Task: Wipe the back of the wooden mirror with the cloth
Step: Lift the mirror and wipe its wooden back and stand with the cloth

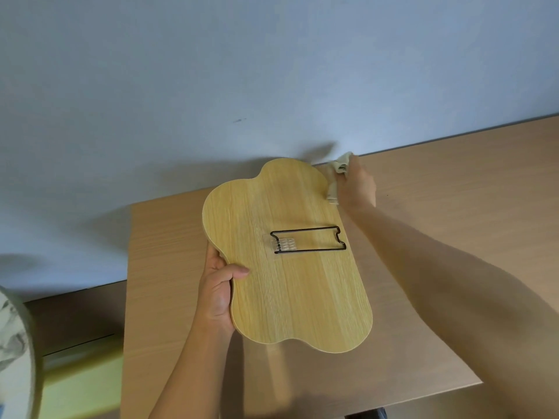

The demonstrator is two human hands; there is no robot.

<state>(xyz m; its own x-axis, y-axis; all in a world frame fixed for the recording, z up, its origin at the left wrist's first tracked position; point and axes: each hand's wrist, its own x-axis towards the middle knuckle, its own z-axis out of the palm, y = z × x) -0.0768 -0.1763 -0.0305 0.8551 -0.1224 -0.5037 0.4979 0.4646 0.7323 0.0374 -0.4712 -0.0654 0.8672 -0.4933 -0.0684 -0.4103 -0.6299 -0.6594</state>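
The wooden mirror (pixel 290 267) has a wavy, cloud-like outline and shows its light wood back, tilted above the table. A black wire stand (pixel 308 239) lies folded flat on that back, fixed by a clear plastic clip. My left hand (pixel 216 290) grips the mirror's left edge, thumb on the wood. My right hand (pixel 355 184) is closed on a pale beige cloth (pixel 340 164) at the mirror's upper right edge, beside the wall. Part of the cloth hangs below my fingers, touching the mirror's rim.
A light brown wooden table (pixel 169 282) lies under the mirror and meets a pale blue wall (pixel 242 71) behind. A second tabletop (pixel 469 182) extends to the right. At lower left are a patterned fabric object (pixel 12 343) and a yellow-green strip (pixel 84 379).
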